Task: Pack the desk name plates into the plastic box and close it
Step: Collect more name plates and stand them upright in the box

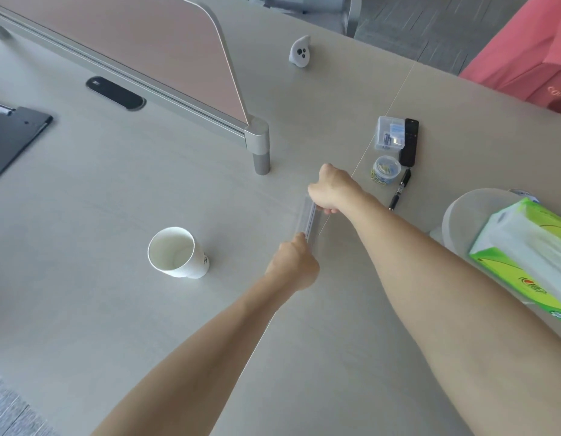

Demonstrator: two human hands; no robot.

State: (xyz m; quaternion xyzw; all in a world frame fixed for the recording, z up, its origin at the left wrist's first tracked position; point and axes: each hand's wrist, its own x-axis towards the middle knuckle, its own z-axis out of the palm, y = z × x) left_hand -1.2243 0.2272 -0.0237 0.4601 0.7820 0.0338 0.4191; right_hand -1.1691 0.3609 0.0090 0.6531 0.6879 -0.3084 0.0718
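Observation:
A clear acrylic desk name plate [309,220] stands on the desk between my hands, its long edge running near to far. My right hand [331,190] grips its far end with curled fingers. My left hand [293,262] pinches its near end. At the right edge of the desk sits a frosted plastic box [461,212], partly covered by a tissue pack. Whether the box is open or has anything in it is hidden.
A white paper cup [177,251] stands left of my hands. A divider post [260,146] rises behind. Far right lie a small clear case [389,133], a black remote [409,141], a tub of clips [386,169] and a pen [400,188]. A green tissue pack [530,256] sits at right.

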